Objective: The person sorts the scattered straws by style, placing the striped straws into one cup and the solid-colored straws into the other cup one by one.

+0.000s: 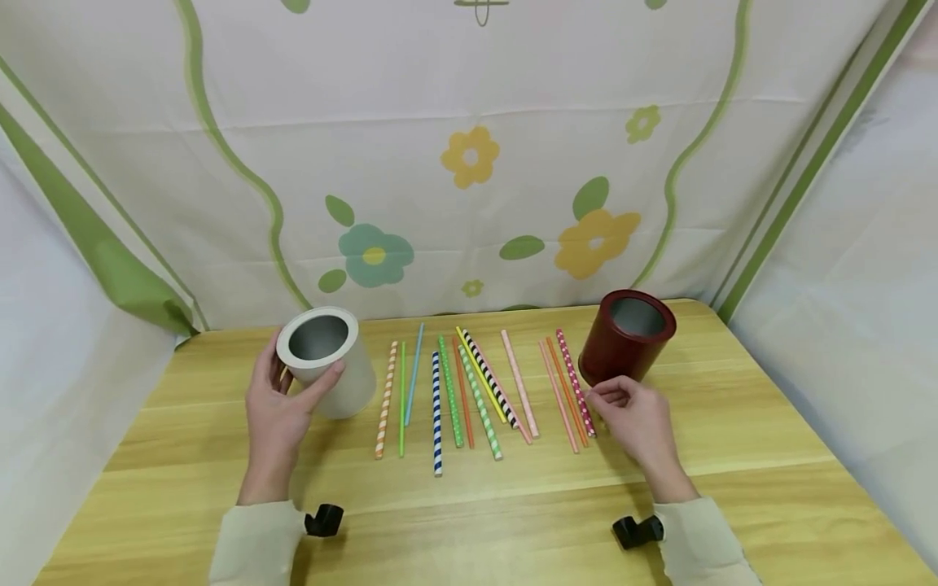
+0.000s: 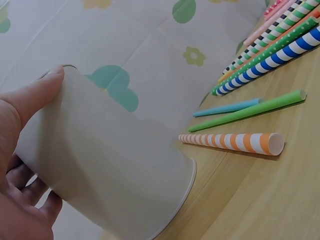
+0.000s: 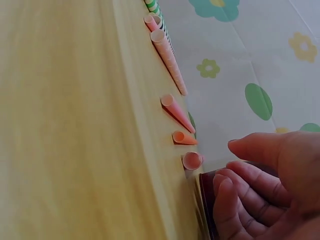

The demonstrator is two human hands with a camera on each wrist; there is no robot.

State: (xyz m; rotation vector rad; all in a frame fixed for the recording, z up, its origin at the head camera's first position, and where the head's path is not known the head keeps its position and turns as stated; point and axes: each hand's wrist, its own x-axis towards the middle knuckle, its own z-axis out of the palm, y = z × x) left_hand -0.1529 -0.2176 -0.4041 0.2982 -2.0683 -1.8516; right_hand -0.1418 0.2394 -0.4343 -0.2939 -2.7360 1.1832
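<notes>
At the left, my left hand [image 1: 282, 407] grips a white canister [image 1: 348, 378] from its side, thumb at the front and fingers behind; the left wrist view shows its smooth wall [image 2: 115, 160]. My right hand [image 1: 633, 415] hovers by a dark red canister [image 1: 611, 346], fingers loosely bent. In the right wrist view a gap shows between thumb and fingers [image 3: 250, 190], with nothing held. Beside those fingers lies a magenta dotted straw [image 1: 575, 382], with an orange straw [image 1: 567, 391] and a pink straw [image 1: 558, 399] to its left. Whether the fingers touch the red canister I cannot tell.
Several more paper straws lie between the canisters, among them an orange-striped straw [image 1: 386, 399], a blue-striped straw [image 1: 436, 415] and a pale pink straw [image 1: 519, 382]. The wooden table [image 1: 469, 537] ends at a flowered curtain [image 1: 410, 163] behind them.
</notes>
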